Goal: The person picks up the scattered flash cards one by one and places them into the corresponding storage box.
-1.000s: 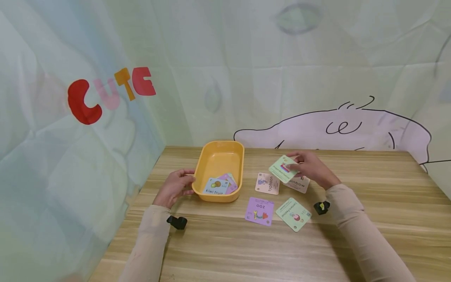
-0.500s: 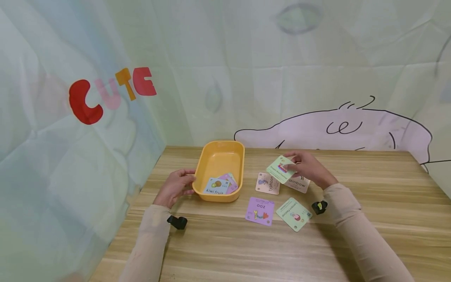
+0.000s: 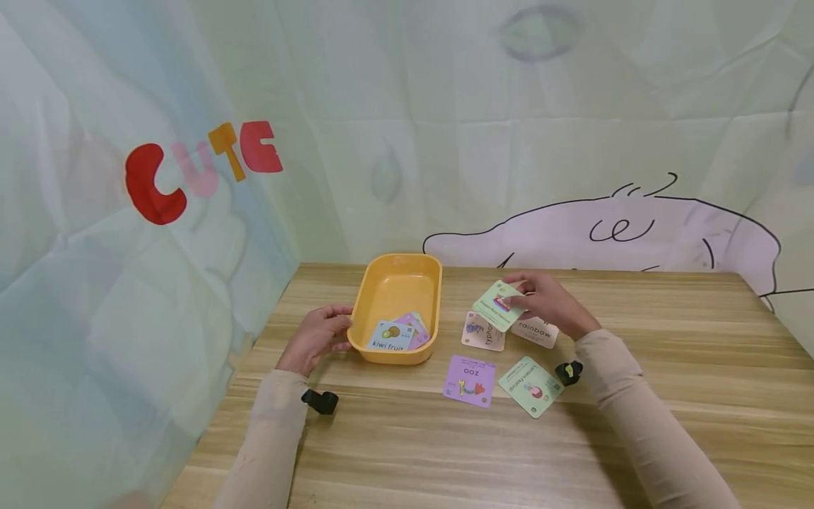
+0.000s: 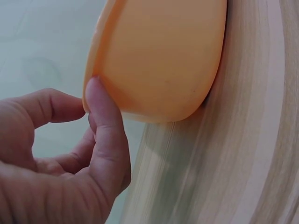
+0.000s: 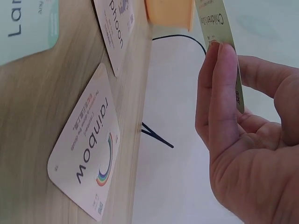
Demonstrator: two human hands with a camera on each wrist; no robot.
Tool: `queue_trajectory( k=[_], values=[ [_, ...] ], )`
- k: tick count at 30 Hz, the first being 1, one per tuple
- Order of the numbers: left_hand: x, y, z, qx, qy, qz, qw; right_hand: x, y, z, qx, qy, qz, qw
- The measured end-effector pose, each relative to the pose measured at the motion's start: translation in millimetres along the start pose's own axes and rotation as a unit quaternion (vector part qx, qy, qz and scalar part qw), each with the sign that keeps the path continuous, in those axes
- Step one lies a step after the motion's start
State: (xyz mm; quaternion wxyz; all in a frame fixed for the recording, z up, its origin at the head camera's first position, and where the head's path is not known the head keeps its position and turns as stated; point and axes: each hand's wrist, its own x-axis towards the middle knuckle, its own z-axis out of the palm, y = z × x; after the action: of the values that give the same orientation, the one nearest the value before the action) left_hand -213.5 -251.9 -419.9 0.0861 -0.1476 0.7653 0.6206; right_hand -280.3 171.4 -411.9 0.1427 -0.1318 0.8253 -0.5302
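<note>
My left hand (image 3: pixel 313 338) pinches the near-left rim of the yellow plastic tray (image 3: pixel 399 295); the left wrist view shows thumb and fingers on either side of that rim. Inside the tray lie a kiwi fruit card (image 3: pixel 389 336) and purplish cards partly under it. My right hand (image 3: pixel 552 302) pinches a light green flash card (image 3: pixel 496 305), held above the table; its reverse, lettered "Children's Da...", faces the right wrist camera. Below are the typhoon card (image 3: pixel 481 334), partly covered in the head view, and the rainbow card (image 5: pixel 88 144).
A purple zoo card (image 3: pixel 469 382) and a green Lantern Festival card (image 3: pixel 531 387) lie on the wood-grain table (image 3: pixel 407 445), nearer me. A printed cloth (image 3: pixel 356 141) hangs along the table's back and left edges.
My right hand has moved slightly left with the green card, which uncovers more of the rainbow card and covers more of the typhoon card. The left hand and tray have stayed put.
</note>
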Motion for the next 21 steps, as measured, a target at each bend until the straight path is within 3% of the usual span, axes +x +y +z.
queue_trajectory(
  k=[21],
  values=[
    [1.0,-1.8,0.6,-0.001,0.0,0.002,1.0,8,-12,18,0.009,-0.005,-0.015,1.0]
  ],
)
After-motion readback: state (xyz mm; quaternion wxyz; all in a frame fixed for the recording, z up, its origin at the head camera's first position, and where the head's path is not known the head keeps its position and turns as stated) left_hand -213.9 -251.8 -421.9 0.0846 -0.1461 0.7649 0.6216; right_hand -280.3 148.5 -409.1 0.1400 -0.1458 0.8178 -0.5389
